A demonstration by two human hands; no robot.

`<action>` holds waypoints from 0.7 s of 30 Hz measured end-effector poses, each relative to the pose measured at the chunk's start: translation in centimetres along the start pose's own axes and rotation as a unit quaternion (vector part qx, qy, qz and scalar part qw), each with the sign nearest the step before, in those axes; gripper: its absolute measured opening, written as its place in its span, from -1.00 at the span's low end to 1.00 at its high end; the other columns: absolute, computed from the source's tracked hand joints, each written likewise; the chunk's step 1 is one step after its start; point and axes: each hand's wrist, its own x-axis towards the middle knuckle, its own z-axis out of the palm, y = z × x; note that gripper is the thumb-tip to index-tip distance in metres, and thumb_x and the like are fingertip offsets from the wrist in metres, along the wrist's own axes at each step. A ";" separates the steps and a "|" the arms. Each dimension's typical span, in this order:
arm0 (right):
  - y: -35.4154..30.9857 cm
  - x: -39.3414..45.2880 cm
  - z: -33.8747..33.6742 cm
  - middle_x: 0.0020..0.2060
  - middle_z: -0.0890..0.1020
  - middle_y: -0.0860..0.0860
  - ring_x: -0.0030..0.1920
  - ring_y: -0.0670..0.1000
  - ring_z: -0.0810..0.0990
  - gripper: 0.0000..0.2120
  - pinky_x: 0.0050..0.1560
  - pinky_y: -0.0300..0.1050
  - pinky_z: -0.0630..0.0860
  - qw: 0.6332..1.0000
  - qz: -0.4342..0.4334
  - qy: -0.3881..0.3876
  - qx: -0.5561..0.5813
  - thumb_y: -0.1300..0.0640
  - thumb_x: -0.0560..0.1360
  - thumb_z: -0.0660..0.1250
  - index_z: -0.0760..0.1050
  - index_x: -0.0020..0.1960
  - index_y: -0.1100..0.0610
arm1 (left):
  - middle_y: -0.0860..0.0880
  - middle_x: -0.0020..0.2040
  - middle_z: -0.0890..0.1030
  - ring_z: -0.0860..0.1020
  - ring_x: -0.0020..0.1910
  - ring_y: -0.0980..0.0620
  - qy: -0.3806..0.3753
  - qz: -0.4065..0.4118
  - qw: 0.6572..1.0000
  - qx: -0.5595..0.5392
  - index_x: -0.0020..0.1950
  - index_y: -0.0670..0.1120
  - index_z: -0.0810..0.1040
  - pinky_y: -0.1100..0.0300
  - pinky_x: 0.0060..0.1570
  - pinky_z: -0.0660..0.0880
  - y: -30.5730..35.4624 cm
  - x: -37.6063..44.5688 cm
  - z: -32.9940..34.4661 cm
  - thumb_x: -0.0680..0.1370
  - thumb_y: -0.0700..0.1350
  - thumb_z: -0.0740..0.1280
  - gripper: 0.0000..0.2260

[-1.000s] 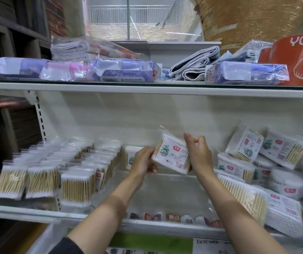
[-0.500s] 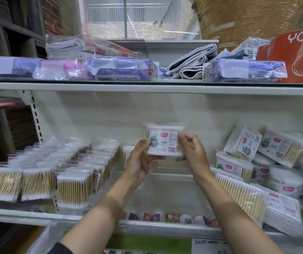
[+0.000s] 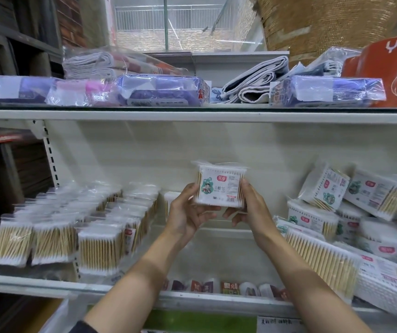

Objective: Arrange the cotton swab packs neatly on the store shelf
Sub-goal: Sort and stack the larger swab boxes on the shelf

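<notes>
Two hands held one cotton swab pack [image 3: 219, 185] upright at the centre of the frame, its printed label facing the camera, in the air in front of the shelf's white back panel [image 3: 168, 145]. The left hand [image 3: 187, 216] cupped the pack's lower left corner, thumb up along the side and fingers curled under its bottom edge. The right hand [image 3: 250, 207] gripped the lower right corner the same way, thumb against the right side and fingers curled beneath.

At the lower left of the frame, rows of cotton swab packs [image 3: 72, 227] stood upright in tidy lines on the shelf [image 3: 36, 283], wooden sticks showing through clear wrap. Just behind the left hand, another pack [image 3: 171, 200] stood partly hidden. At the right of the frame, a loose heap of cotton swab packs [image 3: 351, 219] lay tilted and stacked on one another, a long flat pack [image 3: 322, 255] leaning along its front.

On the upper shelf [image 3: 192, 115] lay purple plastic-wrapped bundles [image 3: 163, 91], folded cloths [image 3: 255, 80] and, at the far upper right, an orange tub [image 3: 389, 68] with white lettering. A woven basket [image 3: 324, 25] rose behind it.
</notes>
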 end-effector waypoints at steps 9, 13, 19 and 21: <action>-0.7 0.0 -0.5 -0.45 0.59 0.05 -0.57 -0.04 0.47 -0.68 -0.60 -0.26 0.36 0.981 0.043 0.040 0.184 0.00 0.61 0.11 0.51 0.03 0.22 | -0.11 -0.16 0.64 0.64 -0.34 -0.02 0.000 -0.018 0.999 0.045 0.02 -0.11 0.49 0.26 -0.45 0.49 0.0 0.2 -0.3 0.38 -0.05 0.36 -0.73; -0.8 -0.2 -0.6 -0.44 0.57 0.05 -0.59 -0.05 0.43 -0.63 -0.63 -0.29 0.33 0.977 0.066 0.003 0.204 -0.09 0.59 0.11 0.52 0.04 0.18 | -0.07 -0.23 0.60 0.57 -0.45 0.06 0.009 -0.017 0.998 0.063 0.12 -0.15 0.46 0.30 -0.49 0.45 -0.2 0.1 -0.3 0.38 -0.03 0.38 -0.63; -1.0 -0.5 -0.7 -0.46 0.57 0.03 -0.59 -0.07 0.45 -0.57 -0.64 -0.29 0.33 0.978 0.071 -0.032 0.195 -0.15 0.58 0.08 0.52 0.05 0.16 | 0.00 -0.33 0.61 0.53 -0.49 0.10 -0.013 -0.020 0.995 0.095 0.08 -0.12 0.52 0.34 -0.48 0.44 -0.2 -0.1 -0.2 0.39 0.05 0.26 -0.64; -1.0 -0.5 -0.7 -0.42 0.58 0.04 -0.58 -0.07 0.45 -0.60 -0.62 -0.29 0.34 0.978 0.069 -0.031 0.194 -0.14 0.57 0.10 0.53 0.05 0.15 | 0.01 -0.33 0.61 0.52 -0.49 0.10 -0.013 -0.019 0.995 0.093 0.06 -0.11 0.53 0.34 -0.48 0.43 -0.2 0.0 -0.3 0.39 0.05 0.26 -0.66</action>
